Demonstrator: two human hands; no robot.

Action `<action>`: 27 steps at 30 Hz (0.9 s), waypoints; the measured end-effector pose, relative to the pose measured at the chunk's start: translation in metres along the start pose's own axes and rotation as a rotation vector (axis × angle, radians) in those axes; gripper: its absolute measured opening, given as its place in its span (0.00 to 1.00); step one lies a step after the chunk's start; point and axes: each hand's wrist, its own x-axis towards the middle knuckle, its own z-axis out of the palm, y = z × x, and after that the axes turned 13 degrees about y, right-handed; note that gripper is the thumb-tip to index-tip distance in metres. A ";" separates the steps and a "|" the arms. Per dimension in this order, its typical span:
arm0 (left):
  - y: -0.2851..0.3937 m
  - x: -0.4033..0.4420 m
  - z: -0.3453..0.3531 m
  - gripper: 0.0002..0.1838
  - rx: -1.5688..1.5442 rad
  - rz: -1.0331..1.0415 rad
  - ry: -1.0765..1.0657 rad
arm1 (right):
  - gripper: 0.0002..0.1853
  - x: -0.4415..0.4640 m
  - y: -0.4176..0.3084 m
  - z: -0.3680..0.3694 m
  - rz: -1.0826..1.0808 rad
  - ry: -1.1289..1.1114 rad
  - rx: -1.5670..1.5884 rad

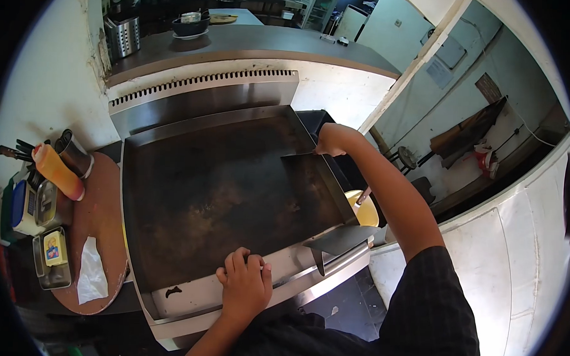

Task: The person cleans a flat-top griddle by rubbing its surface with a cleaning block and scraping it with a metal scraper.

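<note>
A flat griddle (216, 175) with a dark, browned plate lies in front of me. My right hand (336, 141) is closed at its right rim, wrapped round what looks like the handle of a flat metal scraper (297, 158). The dark blade reaches left over the plate. My left hand (246, 282) is at the griddle's front trough (199, 293), its fingers curled; whatever they hold, if anything, is hidden. A bent sheet-metal piece (340, 240) sits across the trough's right end.
A brown board (105, 203) on the left carries a white paper (93, 272), a sauce bottle (58, 172) and metal tins (54, 273). Beyond the right rim stand a black bin (312, 119) and a yellow tub (366, 212). A counter (258, 42) runs behind the splashback.
</note>
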 end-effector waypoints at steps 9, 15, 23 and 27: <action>0.001 0.006 -0.005 0.10 0.007 -0.016 0.006 | 0.18 -0.012 0.008 -0.007 -0.027 -0.042 0.056; -0.001 0.006 -0.002 0.10 -0.002 -0.029 -0.024 | 0.19 0.011 0.012 -0.006 -0.106 -0.099 0.025; 0.000 0.003 -0.002 0.11 -0.001 -0.028 -0.037 | 0.19 0.006 0.012 0.008 -0.066 0.042 0.065; 0.002 0.003 -0.004 0.11 -0.009 -0.040 -0.052 | 0.20 -0.004 0.008 -0.009 -0.082 -0.040 0.013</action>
